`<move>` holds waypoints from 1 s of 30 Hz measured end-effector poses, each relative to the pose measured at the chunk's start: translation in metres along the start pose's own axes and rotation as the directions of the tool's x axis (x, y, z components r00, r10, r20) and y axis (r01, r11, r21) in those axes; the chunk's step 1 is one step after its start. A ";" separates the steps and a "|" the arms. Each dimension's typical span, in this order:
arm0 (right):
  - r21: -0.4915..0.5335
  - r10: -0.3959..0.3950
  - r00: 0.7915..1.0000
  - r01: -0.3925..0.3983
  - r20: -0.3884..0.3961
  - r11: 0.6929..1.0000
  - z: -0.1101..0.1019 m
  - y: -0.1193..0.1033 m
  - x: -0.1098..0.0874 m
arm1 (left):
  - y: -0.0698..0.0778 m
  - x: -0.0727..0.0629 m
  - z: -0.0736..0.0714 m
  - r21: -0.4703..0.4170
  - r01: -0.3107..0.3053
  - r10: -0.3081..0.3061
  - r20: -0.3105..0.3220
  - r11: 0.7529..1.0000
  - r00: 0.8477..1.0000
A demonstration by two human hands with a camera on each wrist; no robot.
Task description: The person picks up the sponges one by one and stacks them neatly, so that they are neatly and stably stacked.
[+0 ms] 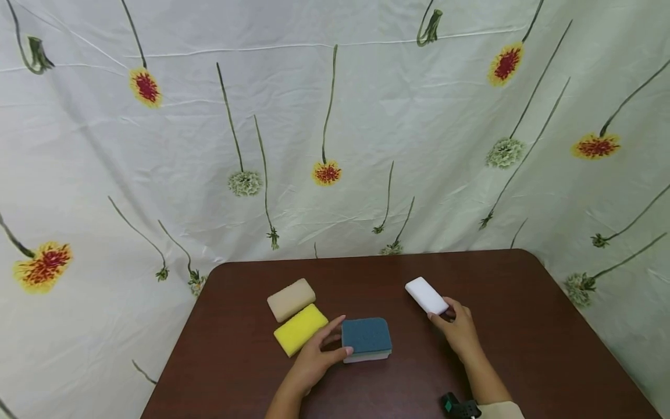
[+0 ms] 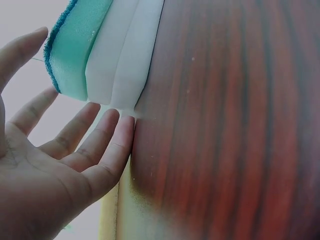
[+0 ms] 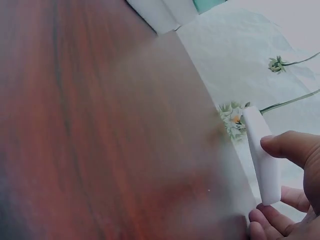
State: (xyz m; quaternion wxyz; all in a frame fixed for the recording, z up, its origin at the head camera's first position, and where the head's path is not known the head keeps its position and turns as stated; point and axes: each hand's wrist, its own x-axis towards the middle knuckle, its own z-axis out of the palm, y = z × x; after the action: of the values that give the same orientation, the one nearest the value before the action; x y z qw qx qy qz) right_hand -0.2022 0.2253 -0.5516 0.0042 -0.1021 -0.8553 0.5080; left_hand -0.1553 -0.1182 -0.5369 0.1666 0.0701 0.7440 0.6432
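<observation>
Pinched white block [image 1: 424,294], blue sponge [image 1: 366,335] atop white slabs [image 2: 132,60]

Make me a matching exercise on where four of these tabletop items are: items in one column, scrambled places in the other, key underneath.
Things
1. Beige sponge
2. Yellow sponge
3. Blue-topped sponge
4. Lone white block

Places
A. Resting on stacked white blocks
B. Pinched by the right hand
C. Just beyond the yellow sponge
D. Between the beige sponge and the left hand

Pairs: 1-C, 2-D, 3-A, 4-B

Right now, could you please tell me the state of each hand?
Left hand: open, at the blue-topped stack.
Right hand: holding the white block.
</observation>
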 end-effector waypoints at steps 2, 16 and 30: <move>0.013 0.003 1.000 -0.003 0.010 1.000 -0.001 -0.001 -0.001 | 0.000 0.000 0.000 0.000 0.000 0.000 -0.004 1.000 1.000; 0.060 -0.053 0.999 0.053 0.009 0.997 -0.002 -0.015 -0.015 | -0.001 0.000 0.001 0.011 -0.004 0.005 -0.024 1.000 1.000; 0.102 -0.121 0.992 0.117 0.037 0.988 0.007 -0.025 -0.028 | -0.002 0.002 0.002 0.000 -0.011 0.011 -0.041 1.000 0.999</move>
State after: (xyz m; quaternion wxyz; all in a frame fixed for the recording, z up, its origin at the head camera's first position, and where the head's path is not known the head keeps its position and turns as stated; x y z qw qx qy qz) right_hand -0.1801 0.2021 -0.5303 0.0212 -0.0397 -0.8332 0.5511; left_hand -0.1558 -0.1161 -0.5396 0.1477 0.0608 0.7470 0.6454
